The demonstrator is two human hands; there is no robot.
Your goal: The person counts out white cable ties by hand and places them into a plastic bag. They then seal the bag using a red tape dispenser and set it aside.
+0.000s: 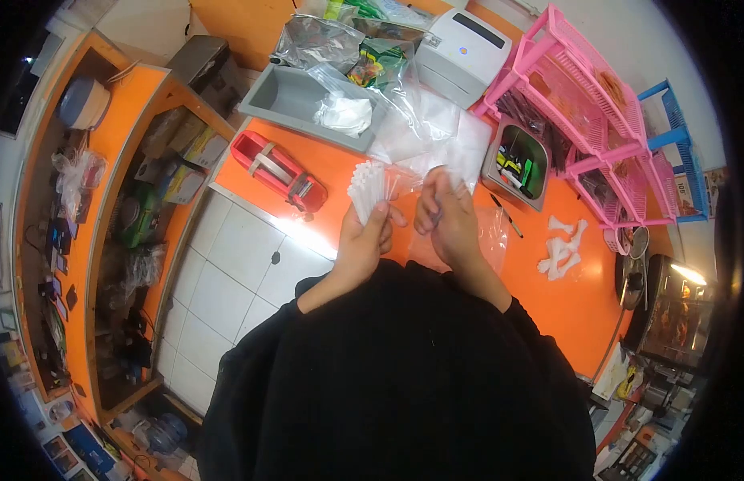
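Observation:
My left hand [362, 239] grips a fanned bundle of thin white sticks [368, 189] above the orange counter [340, 164]. Beside it, my right hand [445, 216] has its fingers curled together over a small clear plastic bag [484, 232]; whether it pinches one stick I cannot tell. Both hands are close together, almost touching, in front of my black sleeves.
A red sealer tool [279, 171] lies left of the hands. A grey tray [295, 100] with white wrapping, loose clear bags [436, 132], a white printer [462, 54], a steel tin of pens [518, 163], pink racks [580, 88] and several white packets [563, 248] surround them.

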